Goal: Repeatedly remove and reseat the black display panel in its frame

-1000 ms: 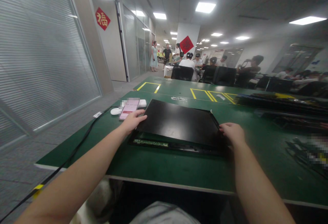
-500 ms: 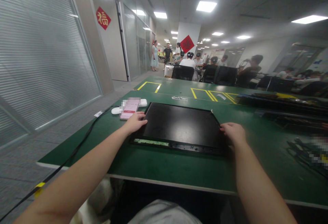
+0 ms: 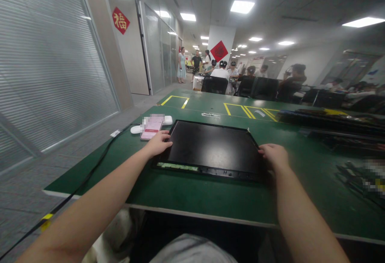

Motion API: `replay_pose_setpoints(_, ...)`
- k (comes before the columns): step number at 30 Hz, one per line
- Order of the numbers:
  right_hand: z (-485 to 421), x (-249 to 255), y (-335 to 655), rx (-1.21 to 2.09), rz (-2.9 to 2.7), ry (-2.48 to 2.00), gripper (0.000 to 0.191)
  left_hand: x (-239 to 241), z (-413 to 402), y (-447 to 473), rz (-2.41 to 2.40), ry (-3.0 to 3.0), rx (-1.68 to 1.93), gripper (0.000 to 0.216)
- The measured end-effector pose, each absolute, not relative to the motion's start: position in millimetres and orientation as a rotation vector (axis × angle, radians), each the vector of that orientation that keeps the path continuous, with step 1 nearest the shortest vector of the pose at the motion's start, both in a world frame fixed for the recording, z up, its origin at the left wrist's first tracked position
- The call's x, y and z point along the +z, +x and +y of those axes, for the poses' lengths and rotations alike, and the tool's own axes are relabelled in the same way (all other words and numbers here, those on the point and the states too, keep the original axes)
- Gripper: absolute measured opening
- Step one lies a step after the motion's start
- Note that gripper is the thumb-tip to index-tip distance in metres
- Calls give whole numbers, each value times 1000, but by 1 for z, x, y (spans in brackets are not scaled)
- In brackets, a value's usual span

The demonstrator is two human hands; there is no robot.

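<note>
Because apt to shift, prob., steadying black panel (image 3: 210, 140) by both sides, ctr of frame. Touching left edge w/ L hand (image 3: 158, 144) (pinch or rest: can't tell); pinching right edge w/ R hand (image 3: 275, 156). Near phone (image 3: 154, 125), left of ctr, prob. parked for easy view.

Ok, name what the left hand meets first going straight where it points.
Likely the flat black rectangular panel, whose left edge the left hand seems to touch; depth is unclear.
</note>
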State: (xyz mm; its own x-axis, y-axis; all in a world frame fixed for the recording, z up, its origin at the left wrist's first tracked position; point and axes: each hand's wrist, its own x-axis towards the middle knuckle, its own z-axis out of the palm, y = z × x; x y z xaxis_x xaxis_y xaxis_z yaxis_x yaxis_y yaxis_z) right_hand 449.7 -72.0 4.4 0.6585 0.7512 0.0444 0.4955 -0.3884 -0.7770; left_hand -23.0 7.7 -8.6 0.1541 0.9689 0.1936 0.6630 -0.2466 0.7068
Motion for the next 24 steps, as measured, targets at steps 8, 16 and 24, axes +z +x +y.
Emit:
replay_pose_setpoints(8,-73,6,449,433,-944,-2064,25,-5,4,-22,1587,2018,860,32)
replay_pose_setpoints(16,-74,9,447,427,-941,-2056,23,-5,4,-23,1560,2044,864,29)
replay_pose_setpoints(24,-70,4,451,449,-931,-2058,23,-5,4,-23,1549,2019,882,30)
